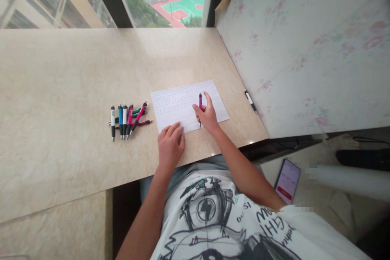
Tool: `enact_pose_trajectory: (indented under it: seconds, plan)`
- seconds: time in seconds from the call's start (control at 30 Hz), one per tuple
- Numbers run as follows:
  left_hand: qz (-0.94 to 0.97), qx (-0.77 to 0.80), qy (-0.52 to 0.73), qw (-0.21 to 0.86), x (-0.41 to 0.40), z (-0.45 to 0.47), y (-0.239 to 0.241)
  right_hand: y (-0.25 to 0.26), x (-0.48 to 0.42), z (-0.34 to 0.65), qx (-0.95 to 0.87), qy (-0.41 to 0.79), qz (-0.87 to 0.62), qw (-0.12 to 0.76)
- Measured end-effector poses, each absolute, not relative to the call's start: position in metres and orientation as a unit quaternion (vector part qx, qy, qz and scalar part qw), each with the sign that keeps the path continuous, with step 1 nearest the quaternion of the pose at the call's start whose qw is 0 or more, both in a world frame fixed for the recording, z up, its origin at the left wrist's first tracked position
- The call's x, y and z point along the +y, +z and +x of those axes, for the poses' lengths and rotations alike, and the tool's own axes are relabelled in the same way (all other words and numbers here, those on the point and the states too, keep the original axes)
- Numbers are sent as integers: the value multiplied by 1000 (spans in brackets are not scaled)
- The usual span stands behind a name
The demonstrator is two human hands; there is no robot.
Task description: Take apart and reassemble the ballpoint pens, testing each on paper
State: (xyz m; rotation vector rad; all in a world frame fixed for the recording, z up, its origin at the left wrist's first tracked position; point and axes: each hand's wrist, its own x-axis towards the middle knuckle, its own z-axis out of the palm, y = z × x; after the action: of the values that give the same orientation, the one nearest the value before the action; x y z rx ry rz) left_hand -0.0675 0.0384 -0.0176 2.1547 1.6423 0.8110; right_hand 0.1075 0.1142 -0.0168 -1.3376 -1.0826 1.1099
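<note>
A sheet of paper with rows of handwriting over its upper part lies on the counter. My right hand is above its right half, holding a purple ballpoint pen with a black grip and clip. The thumb and index finger are spread apart, while the pen sits against the other fingers, partly hidden by them. On the lower left corner of the sheet, my left hand rests palm down with its fingers laid out, holding nothing.
Left of the paper is a loose pile of pens in several colours. A white and black pen lies along the flowered wall. The pale stone counter ends at my waist. A lit phone is lower right, below counter level.
</note>
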Motion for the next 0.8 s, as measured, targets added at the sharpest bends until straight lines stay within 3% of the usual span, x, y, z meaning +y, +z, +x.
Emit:
enact_pose_trajectory:
  seconds: [0.57,0.8]
  plan:
    - [763,574,262,142,37,-68,-17,-1,75,127,-311,563,-521,562]
    - [763,576,261,134,35,-68,-16,-11,72,133,-295,521,-524,606]
